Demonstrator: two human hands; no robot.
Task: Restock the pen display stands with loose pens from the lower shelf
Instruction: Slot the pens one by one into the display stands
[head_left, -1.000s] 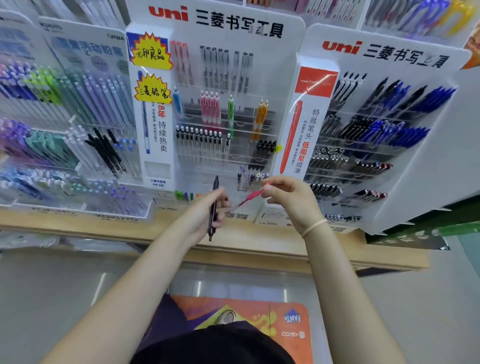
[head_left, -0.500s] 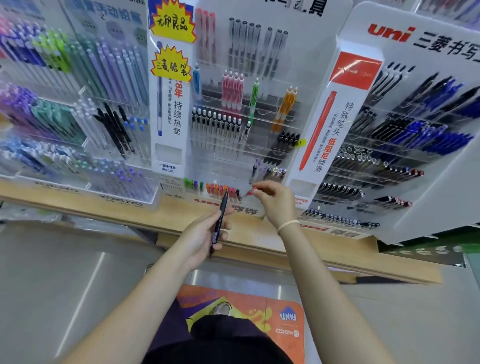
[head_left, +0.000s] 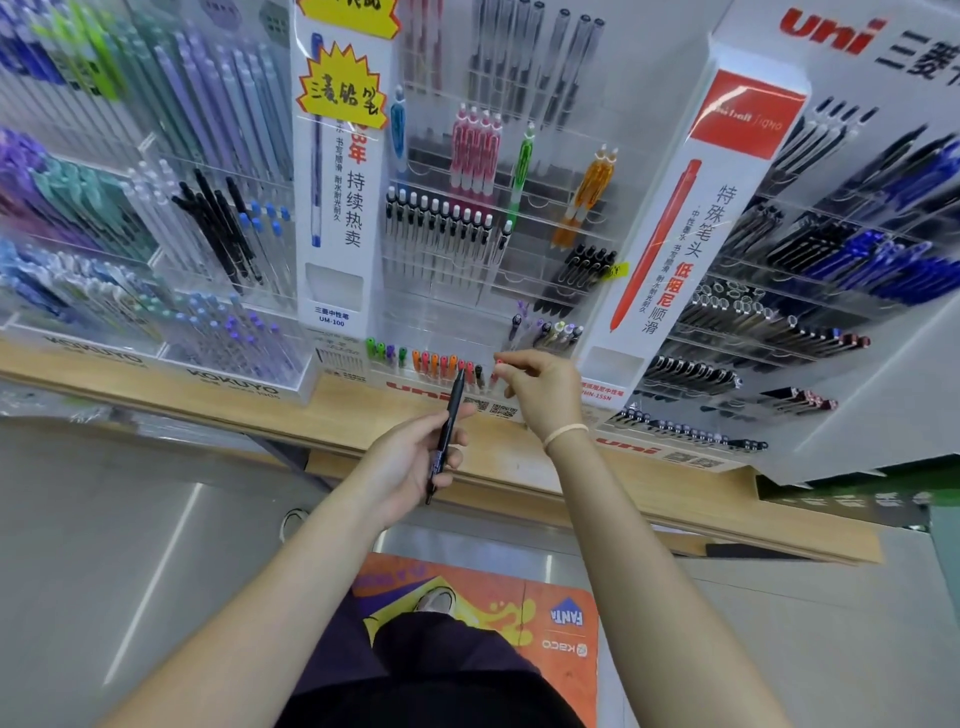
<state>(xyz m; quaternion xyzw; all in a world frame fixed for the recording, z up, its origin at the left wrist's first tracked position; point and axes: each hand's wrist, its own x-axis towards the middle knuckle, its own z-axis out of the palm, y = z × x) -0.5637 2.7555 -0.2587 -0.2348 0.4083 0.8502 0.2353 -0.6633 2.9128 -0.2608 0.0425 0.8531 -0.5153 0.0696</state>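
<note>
Head view of a pen display stocked by two bare hands. The left hand (head_left: 410, 462) is seen palm-up below the display, its fingers curled round a black pen (head_left: 445, 435), which is held nearly upright with its tip pointing down and its top end reaching in front of the bottom row. The right hand (head_left: 540, 395) is raised to the bottom row of the central uni display stand (head_left: 467, 291), its fingertips pinched on the red top of a red pen (head_left: 497, 365); most of that pen is hidden by the fingers, so whether it is already seated in a slot cannot be told. A pale band (head_left: 565, 434) is worn on the right wrist. In the bottom row, green, purple, orange and red pens (head_left: 426, 361) are lined upright, just left of the pinched pen. Higher tiers carry white-capped pens (head_left: 441, 218), pink pens (head_left: 475, 150), a green pen (head_left: 522, 166) and orange pens (head_left: 589, 192). To the right stands a second uni stand (head_left: 810, 291) with black and blue pens; to the left, clear Kokuyo stands (head_left: 156, 249) hold purple, teal, black and blue pens. All stands rest on a wooden shelf (head_left: 337, 415). Below, an orange floor mat (head_left: 519, 613) and a dark-clothed leg are visible
</note>
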